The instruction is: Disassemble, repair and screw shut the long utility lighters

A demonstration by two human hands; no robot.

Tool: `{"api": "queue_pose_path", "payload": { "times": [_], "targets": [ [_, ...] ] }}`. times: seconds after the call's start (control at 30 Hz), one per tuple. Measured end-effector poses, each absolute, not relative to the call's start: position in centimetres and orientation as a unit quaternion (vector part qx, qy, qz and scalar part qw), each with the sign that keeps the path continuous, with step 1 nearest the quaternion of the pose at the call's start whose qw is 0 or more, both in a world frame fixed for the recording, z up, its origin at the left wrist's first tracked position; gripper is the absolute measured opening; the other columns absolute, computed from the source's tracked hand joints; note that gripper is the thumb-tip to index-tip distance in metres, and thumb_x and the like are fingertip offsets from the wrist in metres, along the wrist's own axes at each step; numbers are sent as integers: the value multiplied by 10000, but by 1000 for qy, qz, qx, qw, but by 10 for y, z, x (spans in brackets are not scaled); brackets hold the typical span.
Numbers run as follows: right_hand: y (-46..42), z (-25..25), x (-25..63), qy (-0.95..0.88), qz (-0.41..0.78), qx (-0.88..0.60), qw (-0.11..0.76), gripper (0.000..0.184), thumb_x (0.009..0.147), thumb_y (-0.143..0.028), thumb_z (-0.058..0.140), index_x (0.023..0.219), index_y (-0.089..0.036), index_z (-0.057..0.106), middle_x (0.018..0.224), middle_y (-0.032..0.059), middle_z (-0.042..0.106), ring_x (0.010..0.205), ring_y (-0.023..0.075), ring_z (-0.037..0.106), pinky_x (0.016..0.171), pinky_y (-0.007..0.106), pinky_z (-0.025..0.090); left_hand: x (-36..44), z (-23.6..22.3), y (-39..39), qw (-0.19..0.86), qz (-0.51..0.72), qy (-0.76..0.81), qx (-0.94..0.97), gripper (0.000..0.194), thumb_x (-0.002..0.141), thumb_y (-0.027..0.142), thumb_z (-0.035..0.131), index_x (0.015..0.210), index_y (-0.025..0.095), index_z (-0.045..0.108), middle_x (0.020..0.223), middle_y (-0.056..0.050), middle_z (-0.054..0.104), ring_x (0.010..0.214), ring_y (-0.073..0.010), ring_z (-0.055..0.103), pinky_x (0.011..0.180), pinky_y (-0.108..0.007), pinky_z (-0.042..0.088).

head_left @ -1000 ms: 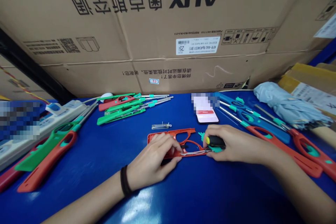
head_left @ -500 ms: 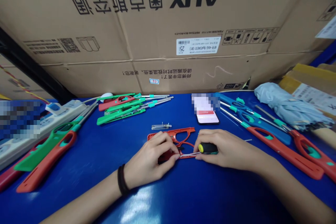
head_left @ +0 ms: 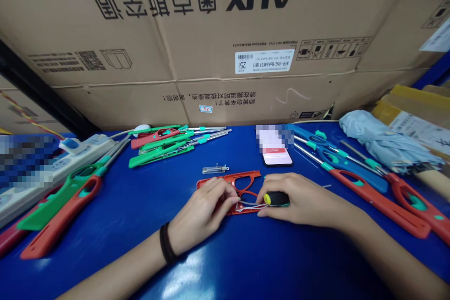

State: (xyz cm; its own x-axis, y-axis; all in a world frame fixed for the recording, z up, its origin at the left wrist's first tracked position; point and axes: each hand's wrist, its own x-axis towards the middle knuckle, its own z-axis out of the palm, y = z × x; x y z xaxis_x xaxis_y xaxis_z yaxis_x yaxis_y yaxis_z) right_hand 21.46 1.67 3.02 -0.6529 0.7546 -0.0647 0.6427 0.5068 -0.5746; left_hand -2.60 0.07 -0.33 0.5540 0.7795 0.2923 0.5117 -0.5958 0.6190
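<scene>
An opened red lighter shell (head_left: 242,181) lies on the blue table (head_left: 140,206) in front of me. My left hand (head_left: 202,213) presses on the shell's left part, fingers pinched at thin white wires (head_left: 251,205) that run across it. My right hand (head_left: 298,199) is closed round a black-handled screwdriver with a yellow end (head_left: 276,198), held right of the shell beside the wires. A small clear gas tube (head_left: 215,168) lies just behind the shell.
Green and red long lighters (head_left: 168,143) lie at the back left, more (head_left: 59,206) at the left edge, blue and red ones (head_left: 365,187) on the right. A phone (head_left: 277,152) lies behind my right hand. A folded umbrella (head_left: 383,143), a power strip (head_left: 42,173) and large cardboard boxes (head_left: 225,42) surround the table.
My right hand with the screwdriver slid left toward the shell, covering the green part seen before. My left hand shifted slightly; the wires now lie looped between both hands.
</scene>
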Motion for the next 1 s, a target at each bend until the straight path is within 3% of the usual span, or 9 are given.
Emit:
{"api": "queue_pose_path", "payload": {
  "times": [0.47, 0.63, 0.9, 1.0],
  "targets": [
    [15, 27, 210, -874, 254, -397, 119, 97, 861, -207, 567, 849, -224, 661, 888, 3, 663, 782, 159, 615, 682, 253, 425, -25, -2, 0, 229, 277, 374, 855, 104, 964, 234, 449, 917, 192, 533, 878, -19, 615, 795, -146, 584, 748, -271, 465],
    [16, 28, 211, -872, 253, -401, 118, 84, 846, -192, 572, 850, -225, 648, 877, -14, 663, 775, 149, 611, 682, 248, 421, -34, 6, 6, 155, 316, 381, 855, 102, 952, 217, 467, 927, 188, 562, 873, -24, 632, 818, -158, 572, 774, -293, 428],
    [13, 28, 210, -869, 251, -404, 134, 187, 779, -125, 560, 897, -242, 644, 929, -18, 663, 801, 154, 611, 704, 258, 426, -52, 9, 28, 88, 256, 440, 856, 155, 843, 359, 631, 896, 213, 638, 903, -21, 639, 842, -201, 539, 792, -358, 410],
    [12, 28, 210, -866, 256, -405, 139, 244, 737, -103, 557, 916, -247, 638, 991, -10, 664, 815, 162, 615, 703, 262, 428, -55, 8, 31, 80, 284, 456, 840, 154, 866, 349, 594, 906, 207, 639, 912, -27, 635, 856, -201, 538, 806, -364, 423]
  ]
}}
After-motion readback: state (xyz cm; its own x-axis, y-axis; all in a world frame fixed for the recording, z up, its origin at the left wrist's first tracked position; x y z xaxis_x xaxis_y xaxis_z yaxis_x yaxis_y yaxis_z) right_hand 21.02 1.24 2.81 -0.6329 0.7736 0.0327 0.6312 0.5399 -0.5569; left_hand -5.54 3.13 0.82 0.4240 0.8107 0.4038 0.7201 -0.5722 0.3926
